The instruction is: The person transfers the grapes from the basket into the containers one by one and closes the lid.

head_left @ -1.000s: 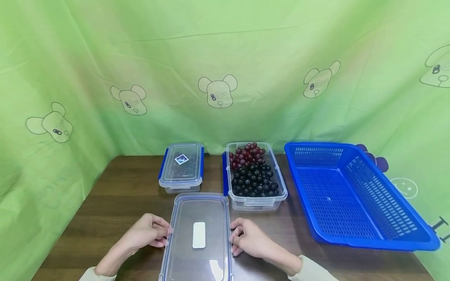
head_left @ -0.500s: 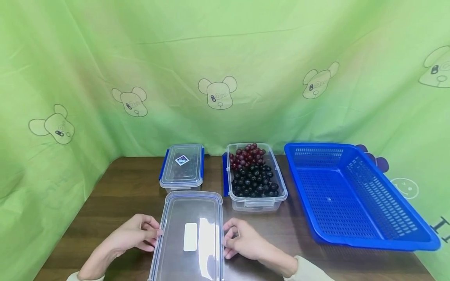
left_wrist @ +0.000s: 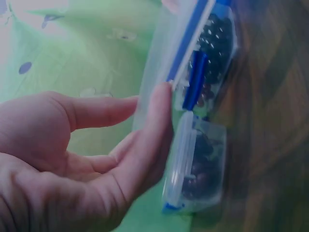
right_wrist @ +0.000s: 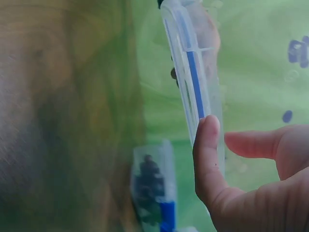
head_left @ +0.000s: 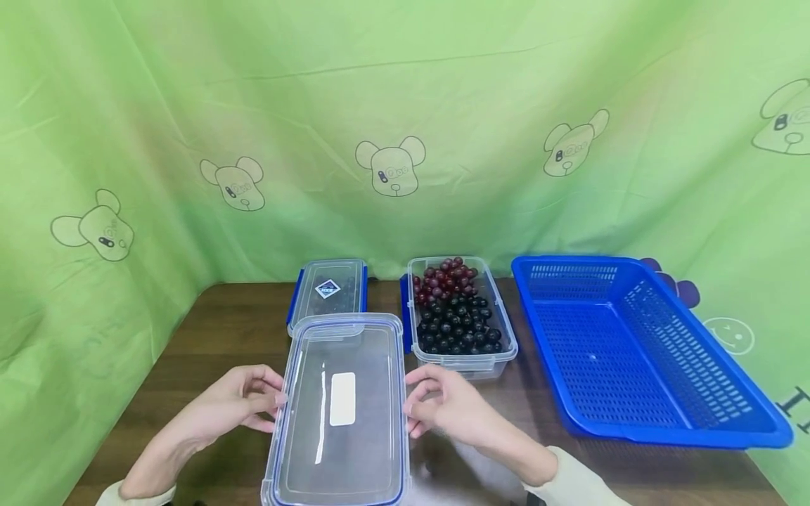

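Between my two hands, a clear plastic lid with a blue seal and a white label is held up over the table's front. My left hand pinches its left edge, and my right hand pinches the right edge. In the left wrist view the lid is edge-on between thumb and fingers. Behind it to the right, an uncovered clear container holds red grapes and black grapes. A blue latch flap hangs along that container's left side.
A smaller lidded container with blue side latches stands at the back left, partly overlapped by the lid. A large blue plastic basket stands on the right. Green printed cloth hangs behind and beside the brown table.
The lid first shifted left in both hands, then rose off the table, its far end now overlapping the small container in the head view. The containers and basket have not moved.
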Demonstrator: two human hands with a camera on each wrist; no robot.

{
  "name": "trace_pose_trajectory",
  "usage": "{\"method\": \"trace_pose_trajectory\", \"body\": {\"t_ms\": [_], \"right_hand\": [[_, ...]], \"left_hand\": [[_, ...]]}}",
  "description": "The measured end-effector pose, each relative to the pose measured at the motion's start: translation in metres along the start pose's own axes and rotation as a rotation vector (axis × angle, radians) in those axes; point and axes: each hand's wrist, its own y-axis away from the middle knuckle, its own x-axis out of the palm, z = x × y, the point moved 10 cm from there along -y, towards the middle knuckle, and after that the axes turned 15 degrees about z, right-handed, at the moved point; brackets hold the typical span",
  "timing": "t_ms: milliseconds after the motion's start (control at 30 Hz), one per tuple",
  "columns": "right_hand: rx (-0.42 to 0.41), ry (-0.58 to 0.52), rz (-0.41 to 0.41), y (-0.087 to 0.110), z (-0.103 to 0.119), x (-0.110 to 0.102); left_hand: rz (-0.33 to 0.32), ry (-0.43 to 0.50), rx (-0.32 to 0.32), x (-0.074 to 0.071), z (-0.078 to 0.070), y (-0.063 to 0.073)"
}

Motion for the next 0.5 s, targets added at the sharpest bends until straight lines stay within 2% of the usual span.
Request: {"method": "trace_pose_trajectory", "body": {"t_ms": [200, 500], "right_hand": [[-0.046, 0.089, -0.073, 0.017, 0.028, -0.026], [-0.033, 0.140, -0.229, 0.033, 0.058, -0.064]], "left_hand": [[0.019, 0.023, 0.076, 0.005, -0.022, -0.012], [-0.026, 0.034, 0.104, 0.006, -0.057, -0.041]]}}
